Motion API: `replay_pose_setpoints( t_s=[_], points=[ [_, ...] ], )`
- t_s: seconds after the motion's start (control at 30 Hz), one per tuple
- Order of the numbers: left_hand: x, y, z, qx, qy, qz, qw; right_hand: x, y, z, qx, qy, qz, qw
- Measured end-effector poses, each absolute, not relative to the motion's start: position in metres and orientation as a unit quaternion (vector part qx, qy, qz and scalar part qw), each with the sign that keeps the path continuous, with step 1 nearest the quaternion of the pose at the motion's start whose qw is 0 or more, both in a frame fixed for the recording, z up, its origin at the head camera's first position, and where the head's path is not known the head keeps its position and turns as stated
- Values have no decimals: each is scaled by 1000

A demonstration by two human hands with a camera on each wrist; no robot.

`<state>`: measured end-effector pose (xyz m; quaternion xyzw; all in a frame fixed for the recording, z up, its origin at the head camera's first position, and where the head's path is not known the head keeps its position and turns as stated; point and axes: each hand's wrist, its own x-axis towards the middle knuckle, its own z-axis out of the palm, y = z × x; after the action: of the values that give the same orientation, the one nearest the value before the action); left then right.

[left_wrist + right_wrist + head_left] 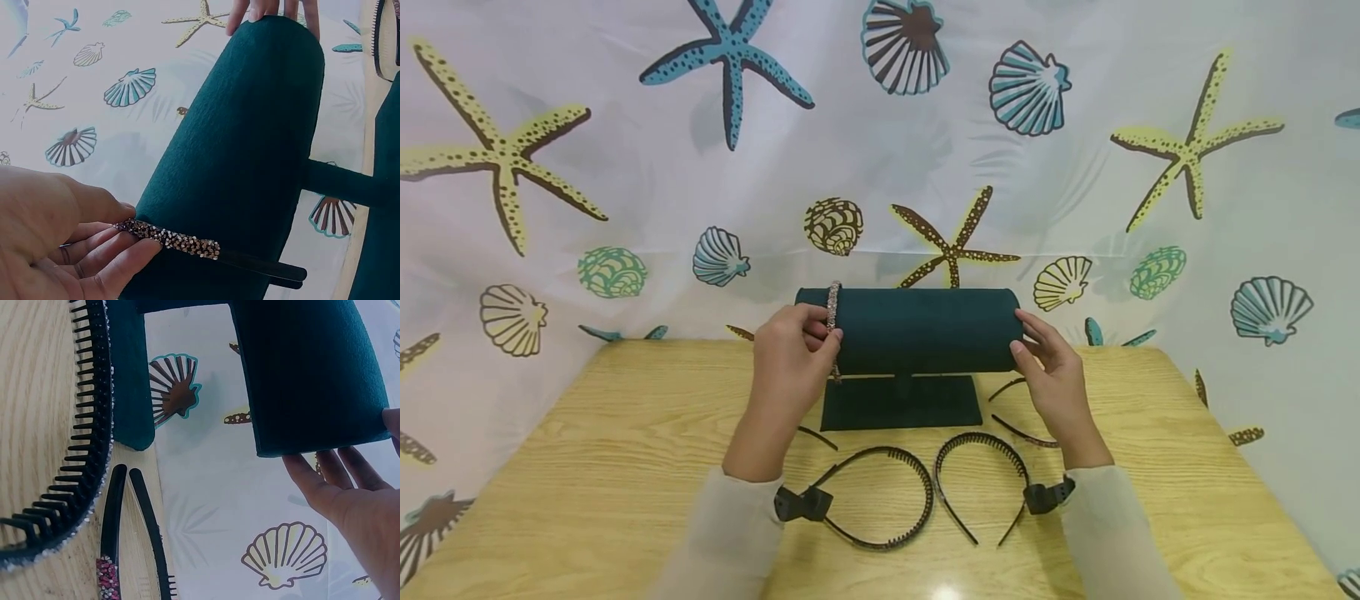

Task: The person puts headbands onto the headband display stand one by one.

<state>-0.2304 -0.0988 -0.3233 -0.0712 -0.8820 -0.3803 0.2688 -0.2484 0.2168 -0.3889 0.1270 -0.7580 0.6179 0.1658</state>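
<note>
A dark teal, fabric-covered display roll [928, 329] lies level on its T-shaped stand base [902, 404]. Over its left end sits a headband [187, 242] studded with glittery beads, its black ends reaching past the roll's lower side. The thumb and fingers of my left hand [786, 354] pinch the beaded part of this headband. At the roll's other end, the extended fingertips of my right hand [362, 509] touch the end's edge, with the thumb apart from the fingers.
Two toothed headbands, one at left [928, 492] and one at right [981, 437], lie in front of the stand on the wooden table [647, 467]. Another headband [1022, 433] is partly hidden behind my right hand. A seashell-patterned cloth [850, 167] hangs behind.
</note>
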Motion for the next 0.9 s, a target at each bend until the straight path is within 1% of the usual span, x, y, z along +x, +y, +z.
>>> replay_pose_setpoints(
  t_s=[0.53, 0.9],
  points=[
    [-231, -79, -330, -95, -879, -375, 279, -250, 218, -391, 131, -752, 624, 166],
    [-231, -65, -331, -109, -878, -377, 275, -252, 218, -390, 126, -753, 626, 158]
  ],
)
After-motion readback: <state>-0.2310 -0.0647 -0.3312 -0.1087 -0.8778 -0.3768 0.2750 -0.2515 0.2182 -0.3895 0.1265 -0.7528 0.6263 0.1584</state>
